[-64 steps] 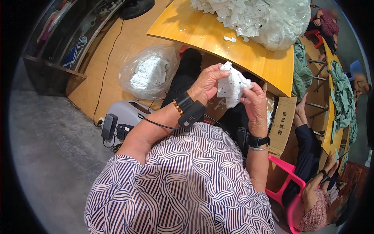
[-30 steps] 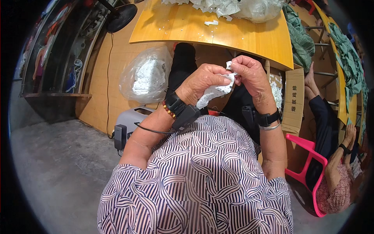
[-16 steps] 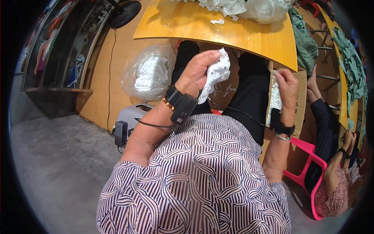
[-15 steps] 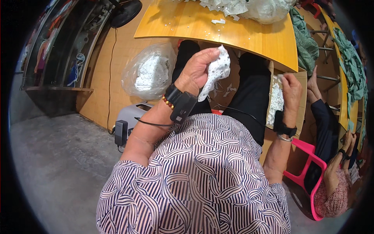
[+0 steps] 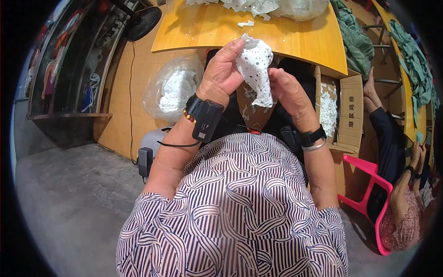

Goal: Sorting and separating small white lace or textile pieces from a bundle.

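A thin white cloth piece (image 5: 256, 60), covered in dark round spots or holes, hangs from my left hand (image 5: 222, 69). The thumb and fingers of that hand pinch its upper left edge, and its narrow end droops to the lower right. My right hand (image 5: 291, 92) is raised at the cloth's right side, its fingers curved and partly apart. Whether its fingertips touch the cloth edge is hard to tell. Below and right of this hand stands a cardboard box (image 5: 351, 113) holding small white scraps (image 5: 328, 111).
A yellow wooden table (image 5: 295, 39) lies ahead, with white pieces and a plastic bag (image 5: 302, 8) along its far side. A clear bag of spotted white cloth (image 5: 177, 87) sits at left. Right are a pink chair (image 5: 364, 198), green fabric (image 5: 353, 34) and a seated person (image 5: 404, 217).
My right hand has moved left from above the cardboard box to the cloth's side. My left hand has lifted the cloth slightly, and it now hangs more spread out.
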`<state>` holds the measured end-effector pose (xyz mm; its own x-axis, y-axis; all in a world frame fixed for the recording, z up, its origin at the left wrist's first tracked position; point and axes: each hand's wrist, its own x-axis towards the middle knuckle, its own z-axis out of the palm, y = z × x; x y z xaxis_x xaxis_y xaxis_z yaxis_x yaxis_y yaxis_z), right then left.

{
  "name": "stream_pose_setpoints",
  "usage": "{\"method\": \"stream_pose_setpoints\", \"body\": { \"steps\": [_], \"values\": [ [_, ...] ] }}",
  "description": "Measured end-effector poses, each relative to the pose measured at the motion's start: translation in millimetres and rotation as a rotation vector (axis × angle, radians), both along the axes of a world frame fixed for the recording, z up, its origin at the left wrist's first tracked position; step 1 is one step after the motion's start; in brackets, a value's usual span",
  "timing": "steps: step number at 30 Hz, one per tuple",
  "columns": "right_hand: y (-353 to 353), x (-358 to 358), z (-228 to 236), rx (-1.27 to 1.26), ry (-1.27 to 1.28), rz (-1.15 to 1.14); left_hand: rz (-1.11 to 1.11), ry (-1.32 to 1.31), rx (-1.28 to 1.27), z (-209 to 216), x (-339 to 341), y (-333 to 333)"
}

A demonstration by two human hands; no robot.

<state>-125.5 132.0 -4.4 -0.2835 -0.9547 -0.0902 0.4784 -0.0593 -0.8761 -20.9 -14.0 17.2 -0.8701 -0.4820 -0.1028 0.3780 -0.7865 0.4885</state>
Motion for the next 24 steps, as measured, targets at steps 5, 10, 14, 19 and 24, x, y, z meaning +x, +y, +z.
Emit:
{"method": "stream_pose_setpoints", "body": {
  "steps": [5, 10, 14, 19, 24],
  "values": [
    [-6, -5, 2, -0.095, -0.258, 0.000, 0.026, -0.065, -0.092, -4, 10, -6],
    [-8, -21, -4, -0.163, -0.248, 0.087, 0.033, -0.020, -0.085, -22, 20, -14],
    [-17, -21, 6, -0.072, -0.136, -0.032, 0.004, -0.047, 0.029, -24, 33, -8],
    [-24, -24, 36, 0.001, 0.065, 0.140, -0.147, -0.175, -0.219, -31, 56, -25],
    [-42, -15, 57, 0.130, 0.462, 0.442, -0.028, -0.193, -0.689, 3, 38, -14]
  ]
}}
